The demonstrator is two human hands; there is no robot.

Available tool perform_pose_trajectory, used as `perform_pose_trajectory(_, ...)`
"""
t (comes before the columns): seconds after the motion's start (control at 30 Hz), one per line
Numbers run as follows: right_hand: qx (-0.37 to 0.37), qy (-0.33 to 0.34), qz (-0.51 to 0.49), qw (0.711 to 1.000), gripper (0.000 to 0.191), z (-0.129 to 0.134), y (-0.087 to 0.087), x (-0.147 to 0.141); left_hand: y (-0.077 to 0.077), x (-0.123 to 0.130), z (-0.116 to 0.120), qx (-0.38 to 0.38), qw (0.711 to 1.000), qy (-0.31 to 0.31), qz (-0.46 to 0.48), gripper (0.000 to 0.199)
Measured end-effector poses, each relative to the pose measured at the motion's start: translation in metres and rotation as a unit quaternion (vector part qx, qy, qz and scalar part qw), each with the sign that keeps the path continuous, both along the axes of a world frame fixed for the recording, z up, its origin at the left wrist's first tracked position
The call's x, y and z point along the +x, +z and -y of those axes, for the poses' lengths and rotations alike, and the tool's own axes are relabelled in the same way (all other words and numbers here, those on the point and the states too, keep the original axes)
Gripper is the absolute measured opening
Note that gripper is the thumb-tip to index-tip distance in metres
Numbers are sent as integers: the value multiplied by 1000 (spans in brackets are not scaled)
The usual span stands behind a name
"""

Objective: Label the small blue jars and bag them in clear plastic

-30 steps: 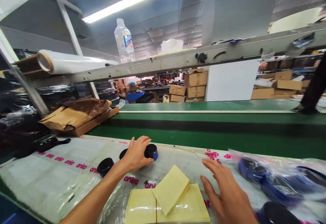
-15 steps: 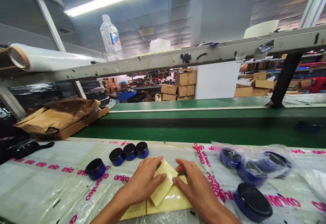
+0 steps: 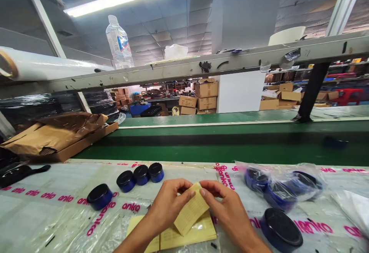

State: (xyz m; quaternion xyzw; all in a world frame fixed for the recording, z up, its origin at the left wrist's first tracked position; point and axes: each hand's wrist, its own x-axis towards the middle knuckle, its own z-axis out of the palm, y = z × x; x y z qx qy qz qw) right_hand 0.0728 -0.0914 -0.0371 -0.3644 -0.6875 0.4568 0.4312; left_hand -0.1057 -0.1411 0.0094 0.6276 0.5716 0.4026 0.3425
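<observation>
A small yellow printed paper [image 3: 191,211] stands tilted between my two hands. My left hand [image 3: 172,198] pinches its upper left edge between thumb and fingers. At the top right corner my right hand [image 3: 221,202] grips the same paper with thumb and forefinger. Beneath it lies a stack of yellow paper sheets [image 3: 203,231] on the plastic-covered bench, partly hidden by my left forearm. To the left of my hands sit several round black-and-blue containers [image 3: 126,181]. A larger round black-and-blue container [image 3: 281,229] rests right of my right hand.
Clear plastic bags [image 3: 302,182] cover several blue-black containers at the right. A green conveyor belt [image 3: 184,147] runs behind the bench. An open carton with brown paper [image 3: 62,134] stands at the left. Overhead, a metal shelf [image 3: 173,68] carries a plastic bottle [image 3: 118,43].
My hands have closed on the top of the yellow paper and hold it more upright. The right fingers, apart before, now pinch its corner. The view has shifted slightly right.
</observation>
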Motion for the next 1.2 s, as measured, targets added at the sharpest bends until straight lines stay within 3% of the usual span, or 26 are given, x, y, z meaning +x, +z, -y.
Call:
perform_pose_trajectory(0.17, -25, -3, -10, 1000, 32, 1, 1, 0, 1, 7, 1, -12, 999, 16, -30, 28)
perform_pose_trajectory(0.5, 23, -33, 18, 999, 30, 2, 1, 6, 7, 17, 2, -28, 997, 35, -65, 28)
perform_pose_trajectory(0.67, 105, -59, 39, 992, 24, 5, 1, 5, 0, 17, -1, -33, 998, 30, -45, 29)
perform_pose_trajectory(0.8, 219, -104, 44, 969, 16, 8, 3, 3, -5, 16, -6, -37, 998, 28, -33, 37)
perform_pose_trajectory(0.97, 287, -149, 20, 946, 15, 11, 15, 7, -6, 13, -19, -27, 994, 19, -102, 39)
perform_pose_trajectory(1.07, 266, -139, -11, 954, 15, 17, 32, 22, -7, 10, -28, -13, 980, 36, -196, 38)
perform_pose_trajectory(1.2, 106, -169, -68, 978, 22, 20, 56, 66, -8, 3, -33, -13, 937, 36, -348, 30)
